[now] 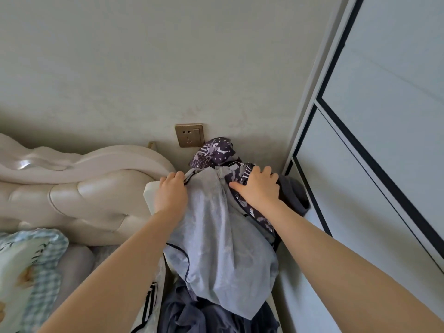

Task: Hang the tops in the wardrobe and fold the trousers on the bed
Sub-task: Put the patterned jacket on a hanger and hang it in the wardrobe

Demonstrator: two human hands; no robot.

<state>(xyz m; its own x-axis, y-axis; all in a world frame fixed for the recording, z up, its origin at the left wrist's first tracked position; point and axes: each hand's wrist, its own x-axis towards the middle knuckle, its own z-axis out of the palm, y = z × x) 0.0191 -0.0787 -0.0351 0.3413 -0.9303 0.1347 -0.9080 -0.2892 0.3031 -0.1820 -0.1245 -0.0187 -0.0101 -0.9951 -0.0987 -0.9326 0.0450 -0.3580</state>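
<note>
Pale grey garment [216, 236]: thin, finely checked cloth with dark piping, draped over the top of a heap of clothes in the gap between the bed's headboard and the wardrobe; its upper edge is bunched near the wall, its lower part hangs toward the camera.
Left hand [171, 192]: fingers curled shut on the upper left edge of the pale grey garment, just beside a white block at the headboard's end.
Right hand [258, 188]: fingers spread, palm down, pressing on a patterned garment at the heap's upper right; whether it grips the cloth I cannot tell.
Patterned garment [216, 152]: purple, with white dots and shapes, rising behind the pale grey one against the wall and running down under the right hand.
Dark grey garment [293, 193]: at the heap's right edge, against the wardrobe.
Dark blue cloth [204, 313]: crumpled at the heap's near end, under the pale grey garment.
Headboard [84, 188]: cream, padded, left of the heap.
Pillow [28, 272]: checked and floral, at the lower left.
Wall socket [189, 135]: brass-coloured, just above the heap.
Wardrobe [384, 140]: pale doors with black frames, closed, on the right.
</note>
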